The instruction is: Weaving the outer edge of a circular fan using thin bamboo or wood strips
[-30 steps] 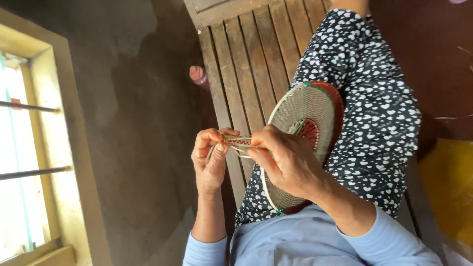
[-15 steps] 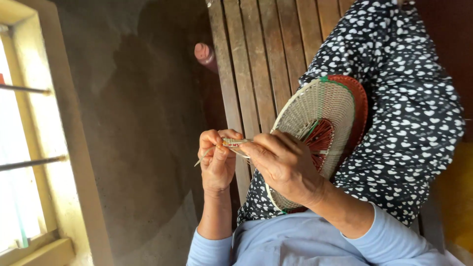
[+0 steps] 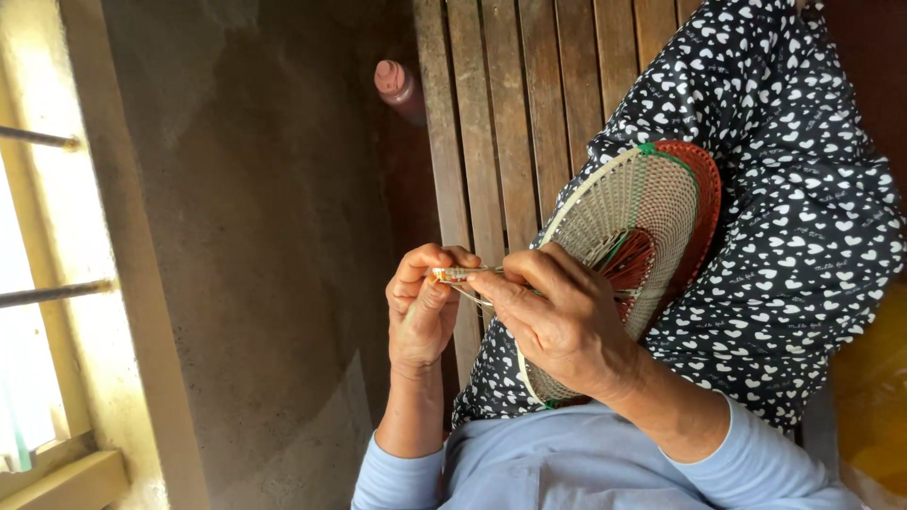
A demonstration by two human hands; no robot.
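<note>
Hands meet at a woven fan's handle (image 3: 463,275) — left hand (image 3: 422,307) and right hand (image 3: 557,316) each pinch it. Woven fan (image 3: 631,222), cream with red-green rim, lies on the lap; beyond, wooden slatted bench (image 3: 491,123), earthen wall (image 3: 265,217), barred window (image 3: 38,283).

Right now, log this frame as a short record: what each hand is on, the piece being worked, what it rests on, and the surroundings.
left hand: pinches the end of a thin woven strip
right hand: fingers on the same strip, in front of the fan
workpiece: round woven fan, cream weave, red and green centre, red rim on the far side
rests on: lap in heart-print dark fabric
seat: slatted wooden bench
surroundings: barred window at left, bare floor, reddish bottle beside the bench
</note>
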